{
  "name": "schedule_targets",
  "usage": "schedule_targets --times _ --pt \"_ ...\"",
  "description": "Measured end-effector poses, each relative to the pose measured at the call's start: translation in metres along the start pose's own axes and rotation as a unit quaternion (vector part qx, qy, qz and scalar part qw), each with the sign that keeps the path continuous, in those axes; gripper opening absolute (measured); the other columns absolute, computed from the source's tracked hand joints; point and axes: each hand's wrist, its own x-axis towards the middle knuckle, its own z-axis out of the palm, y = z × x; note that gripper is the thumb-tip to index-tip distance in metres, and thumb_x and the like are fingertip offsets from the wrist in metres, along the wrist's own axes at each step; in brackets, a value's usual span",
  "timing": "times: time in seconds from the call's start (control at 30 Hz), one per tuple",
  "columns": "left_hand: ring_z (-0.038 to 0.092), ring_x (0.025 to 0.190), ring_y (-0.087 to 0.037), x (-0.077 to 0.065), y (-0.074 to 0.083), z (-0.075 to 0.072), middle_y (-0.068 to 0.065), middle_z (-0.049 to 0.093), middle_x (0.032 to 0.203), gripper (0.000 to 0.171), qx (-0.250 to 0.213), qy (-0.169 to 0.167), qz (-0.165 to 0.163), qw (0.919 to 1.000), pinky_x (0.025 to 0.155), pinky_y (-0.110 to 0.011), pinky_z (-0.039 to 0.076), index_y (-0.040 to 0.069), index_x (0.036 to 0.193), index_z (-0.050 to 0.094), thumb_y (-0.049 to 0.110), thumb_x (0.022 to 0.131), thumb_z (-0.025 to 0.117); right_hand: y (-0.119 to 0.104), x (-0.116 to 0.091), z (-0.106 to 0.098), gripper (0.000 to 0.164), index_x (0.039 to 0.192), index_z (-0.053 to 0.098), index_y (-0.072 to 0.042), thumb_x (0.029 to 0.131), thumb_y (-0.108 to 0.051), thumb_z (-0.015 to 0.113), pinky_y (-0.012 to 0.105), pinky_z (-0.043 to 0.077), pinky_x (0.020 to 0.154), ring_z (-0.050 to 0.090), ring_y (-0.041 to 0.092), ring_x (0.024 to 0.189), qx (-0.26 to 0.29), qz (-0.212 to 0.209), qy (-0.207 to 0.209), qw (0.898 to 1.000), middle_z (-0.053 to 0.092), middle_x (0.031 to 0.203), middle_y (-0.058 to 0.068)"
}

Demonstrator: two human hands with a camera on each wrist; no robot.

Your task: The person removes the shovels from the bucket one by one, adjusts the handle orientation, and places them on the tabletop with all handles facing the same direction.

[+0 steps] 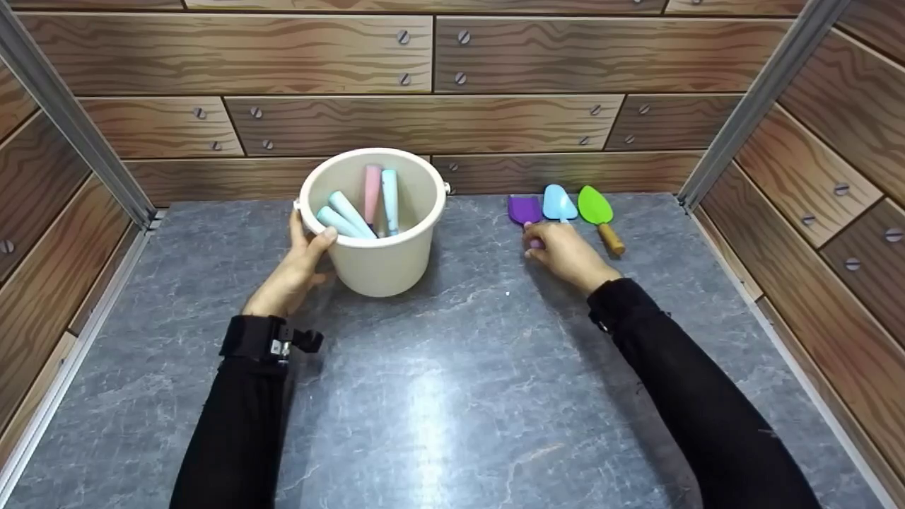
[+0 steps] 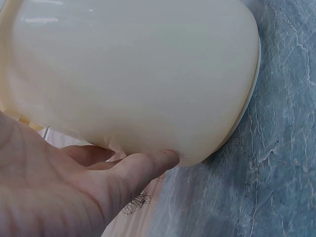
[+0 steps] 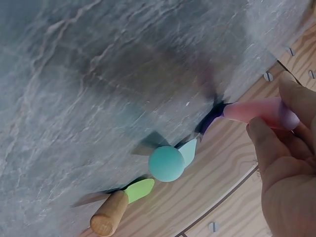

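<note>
A cream bucket (image 1: pixel 382 268) stands left of centre on the grey marbled surface, and my left hand (image 1: pixel 288 276) grips its left side, the thumb at the rim. Inside it several handles lean, one a pink handle (image 1: pixel 372 191), the others light blue; their lower ends are hidden. In the left wrist view the bucket's wall (image 2: pixel 133 74) fills most of the picture. My right hand (image 1: pixel 569 254) pinches the pink handle (image 3: pixel 254 109) of a small purple shovel (image 1: pixel 524 209). Beside it lie a light-blue shovel (image 1: pixel 557 202) and a green trowel (image 1: pixel 595 205) with a wooden handle.
A wood-patterned back wall (image 1: pixel 424 124) rises right behind the bucket and the shovels. Similar panels stand at both sides, with a grey metal post (image 1: pixel 756 106) in the right corner. The marbled surface (image 1: pixel 438 396) stretches forward between my arms.
</note>
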Motion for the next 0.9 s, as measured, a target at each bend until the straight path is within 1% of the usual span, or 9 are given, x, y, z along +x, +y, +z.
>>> schedule_targets --times 0.13,0.27,0.4,0.47,0.53,0.63,0.73,0.83,0.9 --pt "-0.007 0.186 -0.044 -0.001 0.001 0.001 -0.021 -0.018 0.198 0.116 0.003 0.001 -0.005 1.0000 0.139 -0.093 0.013 0.038 0.181 -0.035 0.050 0.112 0.058 0.002 0.004 0.000 0.022 0.123 0.081 0.011 0.104 0.001 0.083 0.061 0.067 0.112 0.083 0.048 0.123 0.009 0.006 0.002 1.000 0.085 0.130 0.030" --pt "-0.006 0.186 -0.045 0.000 0.000 0.001 -0.020 -0.019 0.198 0.116 0.002 0.003 -0.003 1.0000 0.139 -0.093 0.014 0.038 0.181 -0.033 0.049 0.112 0.058 0.005 0.007 -0.001 0.025 0.128 0.080 0.013 0.106 0.003 0.082 0.060 0.067 0.114 0.082 0.048 0.126 0.017 0.017 -0.003 1.000 0.083 0.133 0.031" --pt "-0.007 0.186 -0.046 0.000 0.000 0.001 -0.020 -0.019 0.198 0.116 0.002 0.004 0.001 1.0000 0.139 -0.094 0.014 0.038 0.182 -0.032 0.050 0.111 0.059 0.008 0.008 0.001 0.025 0.129 0.080 0.012 0.106 0.002 0.081 0.061 0.066 0.115 0.081 0.048 0.128 0.013 0.019 -0.009 1.000 0.083 0.135 0.030" --pt "-0.008 0.186 -0.046 0.000 0.000 0.001 -0.020 -0.018 0.198 0.117 0.002 0.004 0.001 1.0000 0.139 -0.094 0.012 0.039 0.182 -0.032 0.051 0.111 0.060 0.010 0.007 0.002 0.023 0.127 0.080 0.011 0.106 0.002 0.081 0.062 0.065 0.115 0.081 0.047 0.126 0.008 0.013 -0.014 1.000 0.084 0.132 0.029" --pt "-0.008 0.186 -0.046 0.000 0.000 0.001 -0.021 -0.019 0.197 0.118 0.003 0.005 0.000 1.0000 0.139 -0.094 0.011 0.039 0.182 -0.032 0.052 0.110 0.061 0.011 0.005 0.004 0.020 0.123 0.080 0.010 0.105 0.002 0.082 0.063 0.065 0.110 0.080 0.045 0.119 0.001 0.007 -0.018 1.000 0.084 0.125 0.027" --pt "-0.009 0.186 -0.046 0.000 0.000 0.000 -0.020 -0.021 0.197 0.119 0.003 0.004 -0.002 1.0000 0.139 -0.094 0.010 0.039 0.181 -0.033 0.054 0.110 0.062 0.013 0.002 0.006 0.012 0.112 0.077 0.008 0.103 0.003 0.084 0.060 0.063 0.097 0.075 0.040 0.103 -0.007 -0.003 -0.021 1.000 0.078 0.108 0.021" --pt "-0.009 0.186 -0.046 0.000 0.001 0.000 -0.020 -0.022 0.197 0.119 0.004 0.004 -0.003 1.0000 0.139 -0.094 0.010 0.039 0.181 -0.033 0.054 0.110 0.061 0.015 0.000 0.007 0.014 0.111 0.077 0.008 0.102 0.003 0.085 0.059 0.062 0.093 0.072 0.039 0.099 -0.007 -0.006 -0.024 1.000 0.073 0.102 0.018" --pt "-0.008 0.186 -0.045 0.000 0.000 0.000 -0.021 -0.019 0.197 0.118 0.002 0.004 -0.001 1.0000 0.139 -0.094 0.011 0.038 0.181 -0.033 0.051 0.110 0.060 0.016 -0.001 0.008 0.017 0.115 0.078 0.010 0.102 0.002 0.085 0.059 0.063 0.093 0.072 0.040 0.100 -0.003 -0.005 -0.035 0.999 0.074 0.103 0.019" --pt "-0.007 0.186 -0.045 0.000 -0.001 0.000 -0.021 -0.018 0.198 0.118 -0.001 0.005 0.000 1.0000 0.139 -0.094 0.011 0.038 0.182 -0.033 0.050 0.111 0.060 0.016 -0.001 0.008 0.018 0.116 0.078 0.010 0.102 0.002 0.085 0.055 0.062 0.091 0.072 0.038 0.098 -0.001 -0.008 -0.039 0.999 0.074 0.102 0.018"
